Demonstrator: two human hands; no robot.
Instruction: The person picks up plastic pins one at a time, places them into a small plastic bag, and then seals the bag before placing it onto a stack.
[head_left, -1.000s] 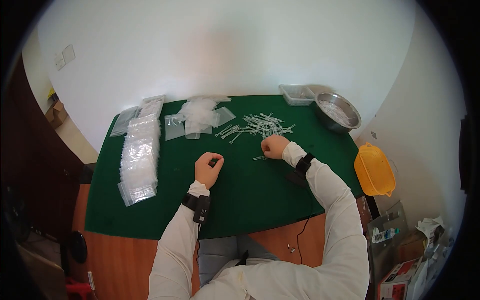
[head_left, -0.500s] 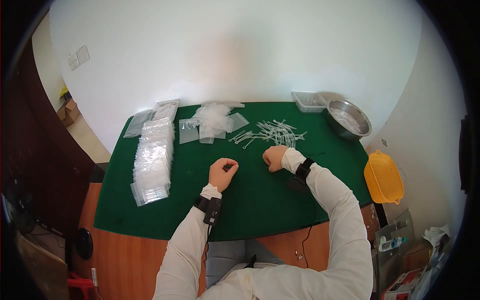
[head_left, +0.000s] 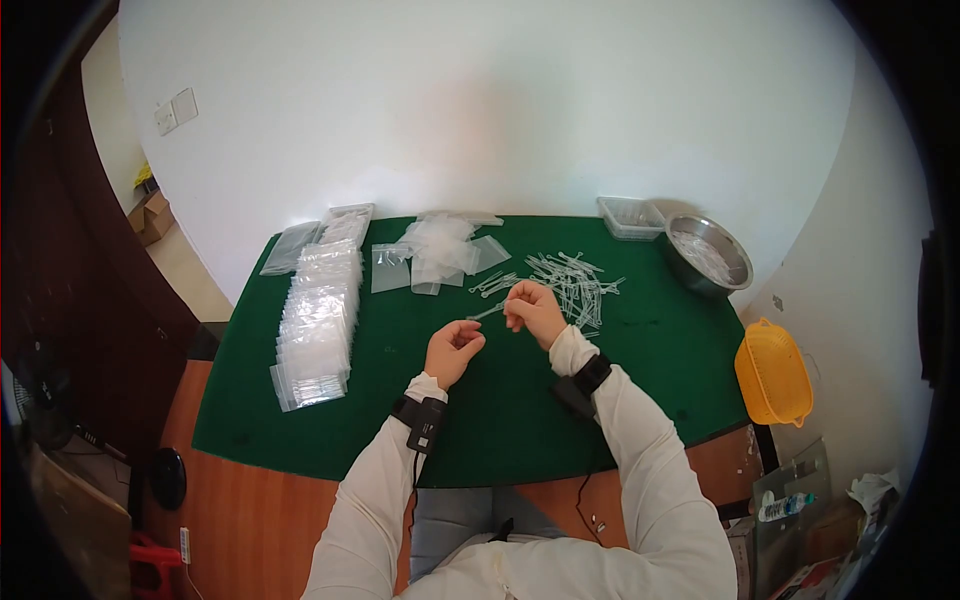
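My right hand is closed on a thin clear plastic stick, which slants down to the left toward my other hand. Just left and nearer me, my left hand has its thumb and fingers curled close together; whether anything is between them is too small to tell. Behind my right hand lies a loose pile of clear plastic sticks with ringed ends. Flat transparent bags are heaped at the back middle. A long overlapping row of filled clear bags runs down the left side.
On the green table, a steel bowl with clear items and a clear plastic tray stand at the back right. A yellow basket is beyond the right edge. Another tray sits at the back left.
My right hand has moved left from beside the pile, toward my left hand, and a clear stick now shows in it. The whole view has shifted slightly.
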